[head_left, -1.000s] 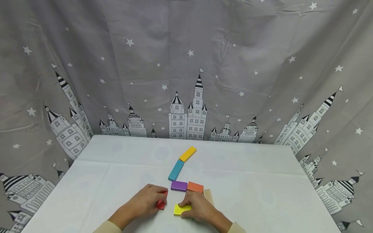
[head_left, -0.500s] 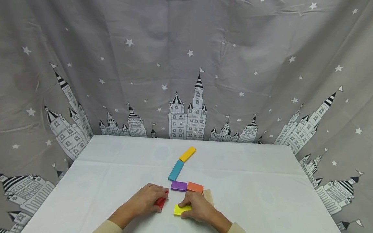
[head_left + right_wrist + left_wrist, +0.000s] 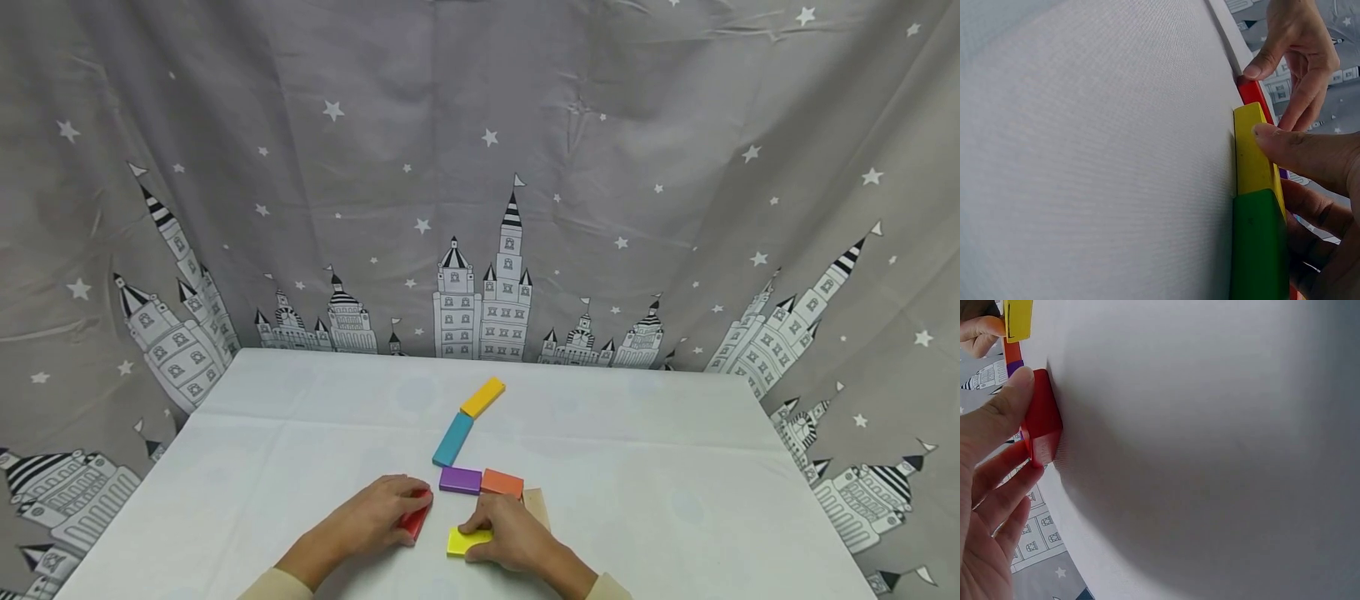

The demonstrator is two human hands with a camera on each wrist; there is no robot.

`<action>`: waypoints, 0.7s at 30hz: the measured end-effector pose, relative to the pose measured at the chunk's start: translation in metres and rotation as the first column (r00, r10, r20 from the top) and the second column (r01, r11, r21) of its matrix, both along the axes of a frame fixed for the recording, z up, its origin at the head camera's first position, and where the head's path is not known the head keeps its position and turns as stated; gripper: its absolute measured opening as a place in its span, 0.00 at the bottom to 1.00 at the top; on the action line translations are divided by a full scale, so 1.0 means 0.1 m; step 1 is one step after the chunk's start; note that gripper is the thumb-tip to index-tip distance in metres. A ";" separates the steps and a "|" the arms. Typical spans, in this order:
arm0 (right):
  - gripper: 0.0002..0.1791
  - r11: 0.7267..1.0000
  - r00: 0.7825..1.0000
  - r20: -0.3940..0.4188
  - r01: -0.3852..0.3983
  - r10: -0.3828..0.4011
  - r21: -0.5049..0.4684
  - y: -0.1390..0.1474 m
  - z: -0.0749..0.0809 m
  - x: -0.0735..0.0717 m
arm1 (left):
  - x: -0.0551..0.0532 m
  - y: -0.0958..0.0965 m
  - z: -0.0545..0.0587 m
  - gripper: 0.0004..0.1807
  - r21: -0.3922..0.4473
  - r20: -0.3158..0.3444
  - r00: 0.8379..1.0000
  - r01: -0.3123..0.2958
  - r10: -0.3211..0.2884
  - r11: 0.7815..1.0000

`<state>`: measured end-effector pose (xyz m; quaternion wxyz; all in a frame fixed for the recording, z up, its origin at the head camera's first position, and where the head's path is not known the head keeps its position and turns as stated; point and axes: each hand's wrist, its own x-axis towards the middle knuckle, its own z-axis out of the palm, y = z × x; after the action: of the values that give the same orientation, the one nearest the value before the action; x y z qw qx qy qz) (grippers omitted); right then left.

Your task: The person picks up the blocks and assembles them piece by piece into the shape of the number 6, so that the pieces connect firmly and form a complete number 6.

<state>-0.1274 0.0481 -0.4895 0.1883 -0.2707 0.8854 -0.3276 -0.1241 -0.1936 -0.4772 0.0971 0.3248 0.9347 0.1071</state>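
My left hand point(image 3: 384, 515) pinches a red block point(image 3: 417, 518) lying on the white tabletop; in the left wrist view the thumb presses one end of the red block point(image 3: 1044, 415) and fingertips touch its other side. To the right, my right hand point(image 3: 513, 532) holds a yellow block point(image 3: 467, 542) between thumb and fingers. A gap separates the red and yellow blocks. In the right wrist view a green block point(image 3: 1260, 244) sits end to end with the yellow block point(image 3: 1249, 150); the head view hides it behind the right hand.
Beyond the hands, a purple block point(image 3: 461, 480) meets an orange block point(image 3: 502, 482). A teal block point(image 3: 453, 439) and an amber block point(image 3: 483, 397) continue the line toward the back. A plain wooden block point(image 3: 537, 507) lies beside the right hand. A grey castle-print curtain point(image 3: 480, 167) hangs behind.
The red block has turned slightly under my left hand, its near end swinging a little toward me, and the left fingers have shifted with it. The right hand and the yellow block stay put.
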 end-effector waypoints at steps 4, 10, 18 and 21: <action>0.17 1.000 1.000 0.006 -0.003 0.003 -0.007 0.01 0.00 0.00 | 0.00 0.00 0.00 0.32 0.011 -0.006 1.000 -0.002 0.002 1.000; 0.17 1.000 1.000 0.013 -0.004 0.004 -0.023 0.02 0.00 0.00 | 0.00 -0.01 -0.01 0.32 -0.005 -0.042 0.999 -0.003 0.003 1.000; 0.17 1.000 1.000 0.010 0.000 0.000 -0.029 0.01 0.01 0.00 | 0.00 -0.02 -0.01 0.31 -0.043 -0.088 0.996 0.010 -0.013 0.999; 0.17 1.000 1.000 0.012 0.006 -0.005 -0.025 0.01 0.01 0.00 | -0.01 -0.02 -0.01 0.31 -0.077 -0.131 0.991 0.023 -0.033 0.997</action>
<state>-0.1271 0.0487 -0.4888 0.1892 -0.2687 0.8808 -0.3410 -0.1253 -0.1956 -0.4785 0.0485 0.3405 0.9377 0.0485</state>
